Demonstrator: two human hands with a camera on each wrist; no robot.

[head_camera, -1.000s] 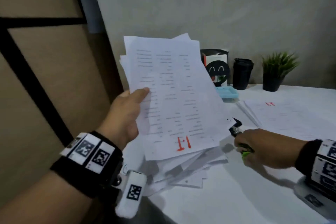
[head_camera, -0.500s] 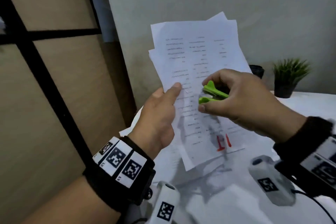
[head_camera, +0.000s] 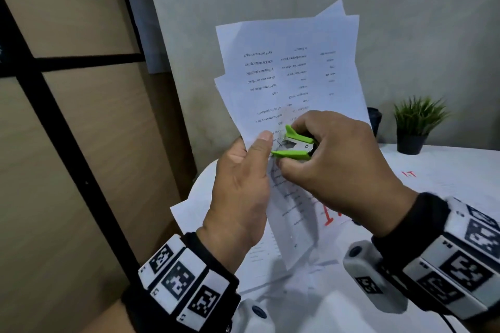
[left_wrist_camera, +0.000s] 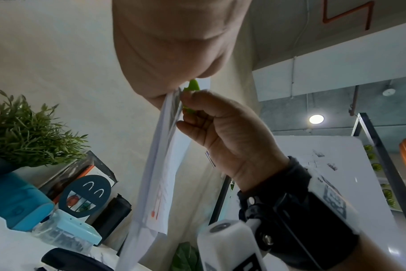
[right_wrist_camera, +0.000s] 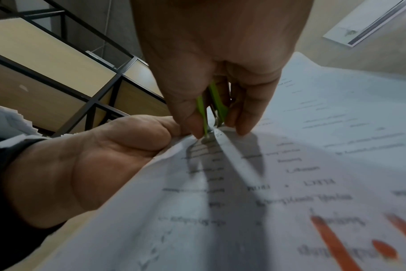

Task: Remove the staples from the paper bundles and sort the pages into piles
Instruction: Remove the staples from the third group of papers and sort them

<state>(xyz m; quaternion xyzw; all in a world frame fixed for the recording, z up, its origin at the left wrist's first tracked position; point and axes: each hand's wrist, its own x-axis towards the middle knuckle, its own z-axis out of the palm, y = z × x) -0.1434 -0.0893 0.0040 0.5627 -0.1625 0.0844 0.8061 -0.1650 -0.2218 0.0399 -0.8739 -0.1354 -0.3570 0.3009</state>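
A stapled bundle of white printed pages point(head_camera: 295, 73) with red marks near its lower edge is held upright in the air above the table. My left hand point(head_camera: 243, 181) pinches its left edge, thumb on the front sheet point(right_wrist_camera: 137, 135). My right hand point(head_camera: 332, 162) grips a green and metal staple remover point(head_camera: 293, 144) between thumb and fingers. The remover's metal claws point(right_wrist_camera: 217, 121) touch the paper right beside the left thumb. In the left wrist view the bundle point(left_wrist_camera: 165, 146) shows edge-on, with the green remover point(left_wrist_camera: 192, 86) against it. The staple itself is too small to make out.
A white table point(head_camera: 446, 159) carries a sheet marked in red point(head_camera: 411, 174) at the right and loose pages point(head_camera: 259, 257) under the bundle. At the back stand a potted plant point(head_camera: 416, 124), a black cup point(head_camera: 374, 120), a blue box point(left_wrist_camera: 14, 199) and a clear case point(left_wrist_camera: 67, 231). Wood panels point(head_camera: 81, 143) fill the left.
The right hand picked the staple remover off the table and brought it up to the bundle. The remover now touches the paper by the left thumb. The left hand raised the bundle.
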